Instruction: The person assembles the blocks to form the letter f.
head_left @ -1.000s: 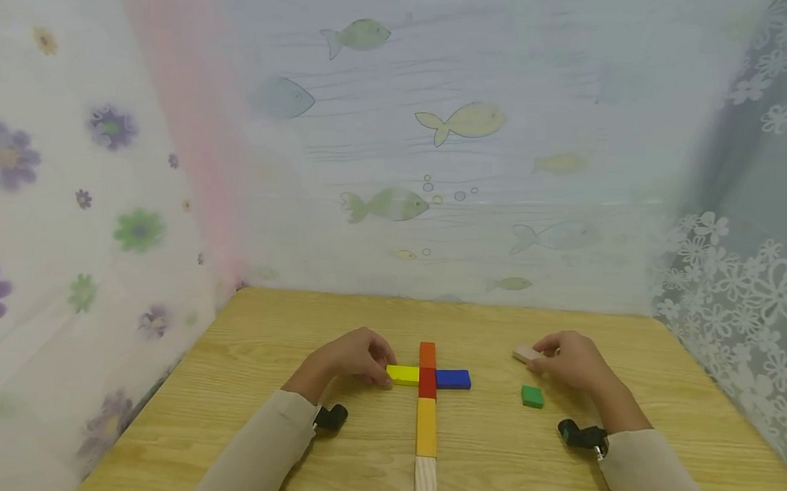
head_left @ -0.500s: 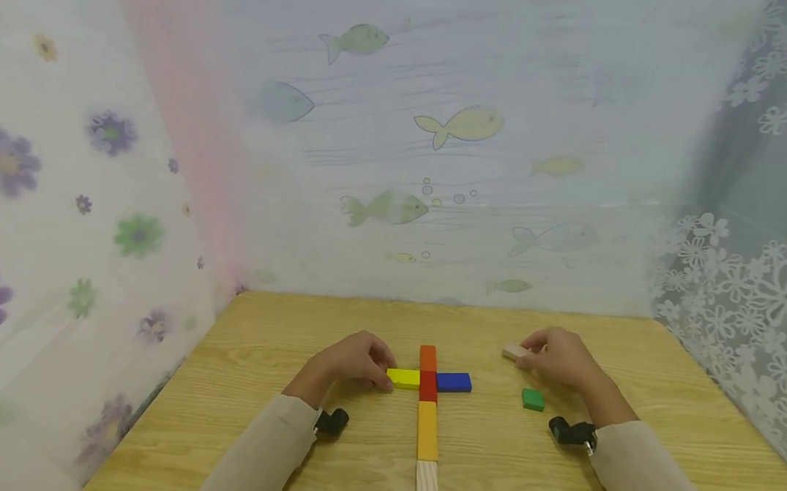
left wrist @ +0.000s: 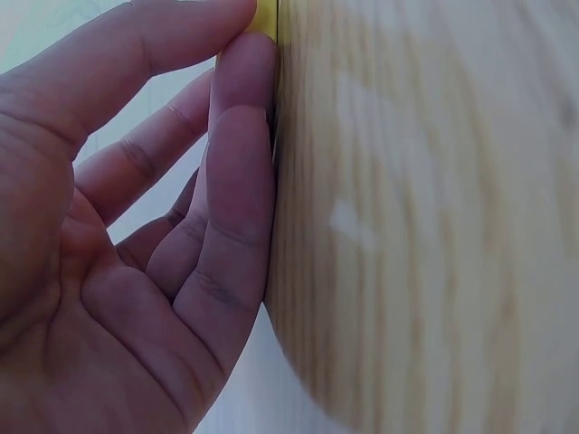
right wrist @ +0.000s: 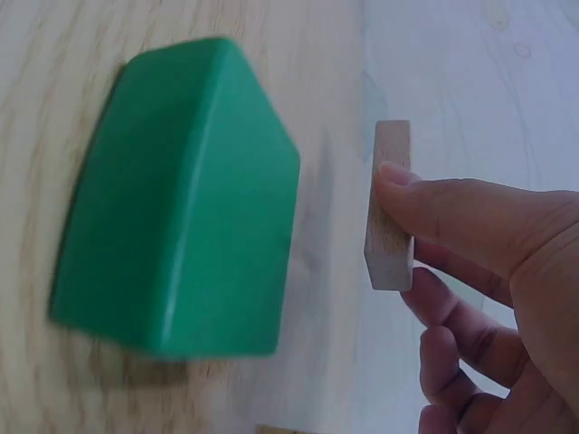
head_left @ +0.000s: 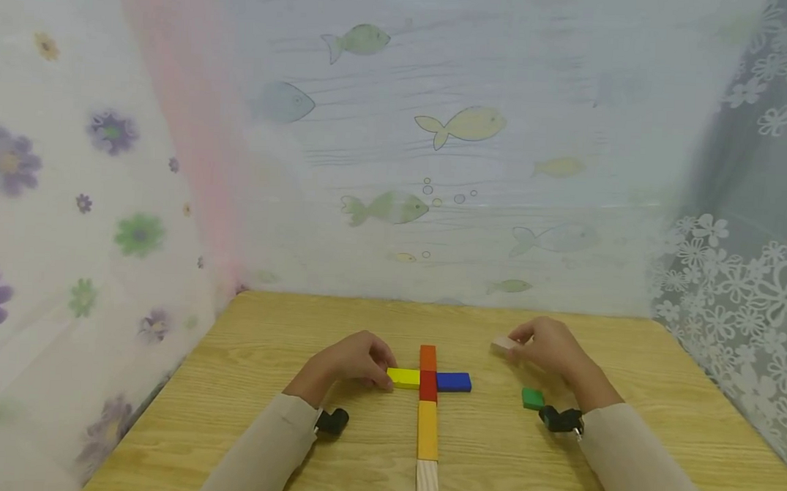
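Landmark: red block (head_left: 428, 385). My right fingers (right wrist: 432, 296) pinch a plain wooden block (head_left: 503, 345) beyond and right of it, long axis aslant; my left fingers (left wrist: 240, 163) grip the yellow block (head_left: 404, 378) at its left.

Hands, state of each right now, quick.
Left hand: closed, pinching the yellow block at its outer end.
Right hand: closed, holding a plain wooden block.

Tabletop (head_left: 357, 464): glossy wood grain. Held block (right wrist: 389, 249): bare matt wood. Green block (right wrist: 235, 217): smooth, painted-looking.
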Demonstrator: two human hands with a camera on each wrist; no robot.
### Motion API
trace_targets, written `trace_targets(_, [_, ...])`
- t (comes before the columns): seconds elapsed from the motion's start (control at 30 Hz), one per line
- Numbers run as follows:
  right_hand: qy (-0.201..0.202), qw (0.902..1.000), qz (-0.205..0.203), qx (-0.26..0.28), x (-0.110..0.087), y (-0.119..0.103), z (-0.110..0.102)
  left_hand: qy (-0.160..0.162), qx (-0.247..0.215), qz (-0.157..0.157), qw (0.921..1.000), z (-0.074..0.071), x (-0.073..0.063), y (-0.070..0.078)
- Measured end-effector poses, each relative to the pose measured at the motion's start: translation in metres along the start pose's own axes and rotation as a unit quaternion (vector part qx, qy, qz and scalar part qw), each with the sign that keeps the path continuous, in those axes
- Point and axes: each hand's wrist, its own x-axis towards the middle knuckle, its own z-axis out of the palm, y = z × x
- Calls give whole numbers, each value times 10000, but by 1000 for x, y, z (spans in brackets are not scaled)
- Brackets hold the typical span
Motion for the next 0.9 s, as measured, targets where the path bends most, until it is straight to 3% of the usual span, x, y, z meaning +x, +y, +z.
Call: trace_targets(0.9, [-126,9998,-147,-17,27,-40,11,-173,-162,28,9997,0,0,1])
